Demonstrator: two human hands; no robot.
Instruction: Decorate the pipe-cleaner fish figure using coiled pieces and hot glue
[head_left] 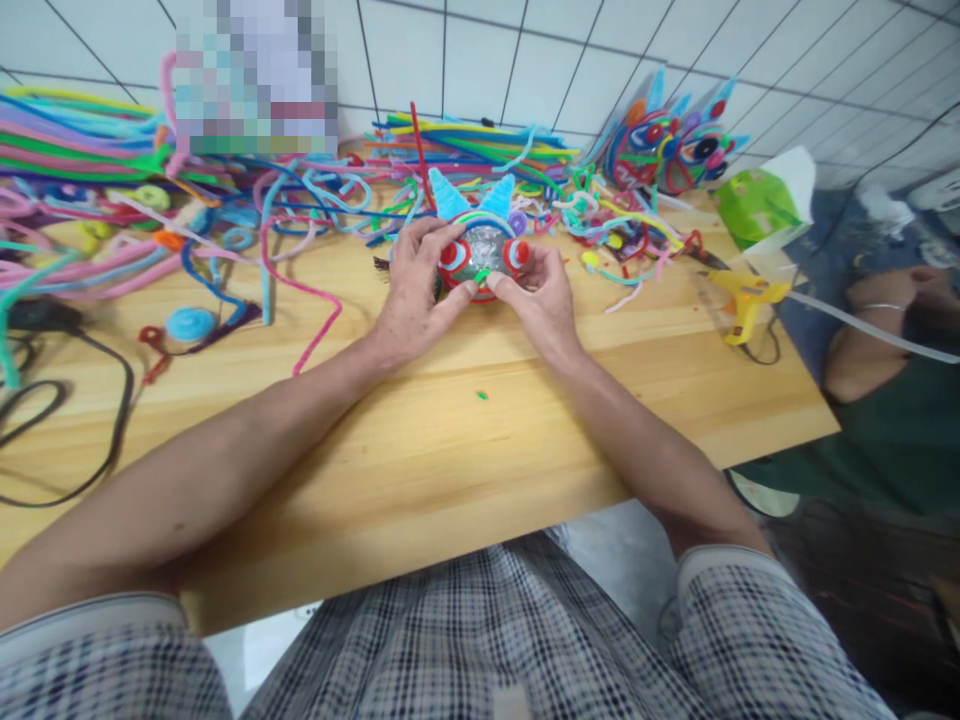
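A pipe-cleaner craft mask (487, 243) with a shiny grey middle, two pointed light-blue ears and round red-and-white eyes rests on the wooden table. Round its left side wraps my left hand (416, 285), fingers on the upper edge and thumb at the lower front. My right hand (546, 300) closes on the opposite side, its thumb by a small green piece (483, 275) at the mask's lower middle. Both thumb tips almost meet there. My right fingers are partly hidden behind the mask. A tiny green scrap (482, 396) lies on the table nearer me.
Loose pipe cleaners (82, 150) are heaped along the back and left. Finished-looking craft masks (664, 145) lean at the back right. A yellow glue gun (746, 298) lies near the right edge, beside a green-and-white packet (761, 205). A black cable (124, 400) curls at left. Another person's arm (874, 330) shows at right.
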